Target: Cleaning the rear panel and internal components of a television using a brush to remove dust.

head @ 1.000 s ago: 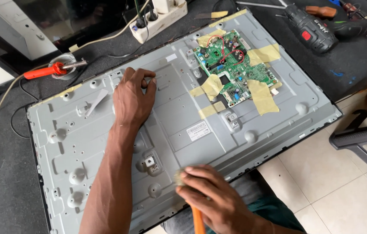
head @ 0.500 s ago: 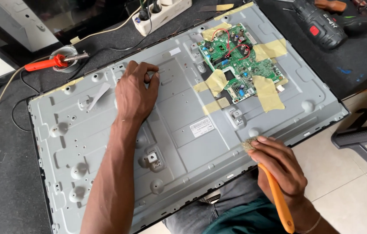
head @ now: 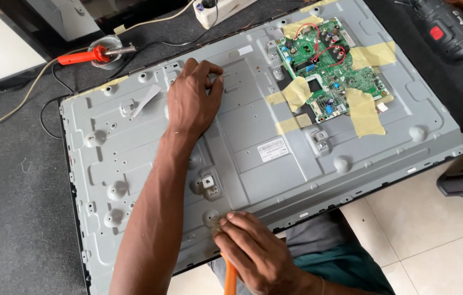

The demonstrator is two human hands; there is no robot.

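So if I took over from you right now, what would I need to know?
Left hand presses flat on the grey metal back panel, fingers curled near the top middle. Right hand holds an orange-handled tool at the panel's near edge, its tip hidden under the fingers. The green circuit board sits top right, with yellow tape strips around it. The red soldering iron lies off the panel. Which screws are out, I cannot tell.

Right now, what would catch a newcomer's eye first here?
A big grey metal panel fills the table, with a green circuit board taped down at its upper right. The left hand presses on its top middle; the right hand works its near edge with an orange-handled tool.
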